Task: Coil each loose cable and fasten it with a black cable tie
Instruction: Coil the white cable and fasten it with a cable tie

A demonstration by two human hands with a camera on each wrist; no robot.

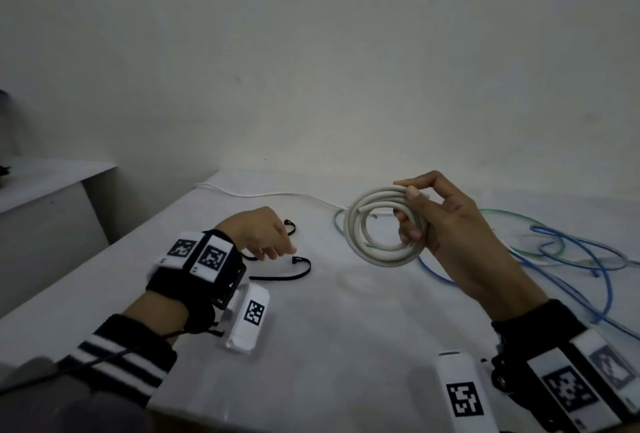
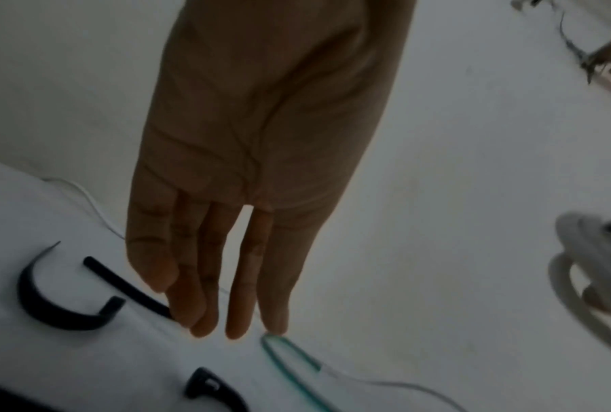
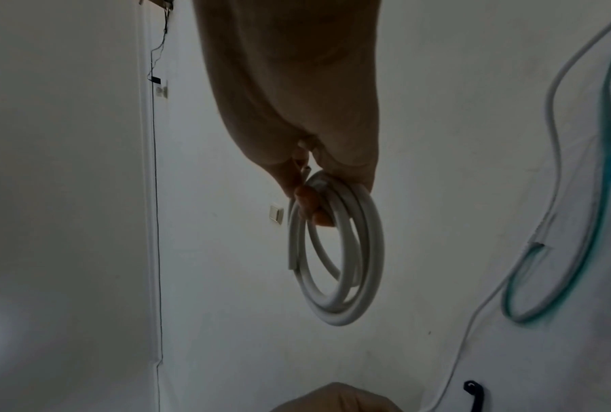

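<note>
My right hand (image 1: 420, 216) is raised above the white table (image 1: 329, 328) and grips a thick white cable coil (image 1: 377, 228) of several loops, thumb on top and fingers curled through the ring. The right wrist view shows the same coil (image 3: 336, 259) hanging from the curled fingers (image 3: 314, 206). My left hand (image 1: 273, 247) hovers low over the table with straight fingers (image 2: 198, 315), the tips touching one end of a black cable tie (image 2: 120, 287). A curved black tie (image 2: 60, 309) lies beside it and another black tie (image 1: 289, 273) lies nearer to me.
Loose blue cable (image 1: 571, 259), green cable (image 1: 502, 215) and thin white cable (image 1: 263, 194) sprawl over the table's far and right side. The green cable's loop (image 2: 286, 359) ends near my left fingertips. A low grey shelf (image 1: 52, 183) stands left of the table; a wall rises behind.
</note>
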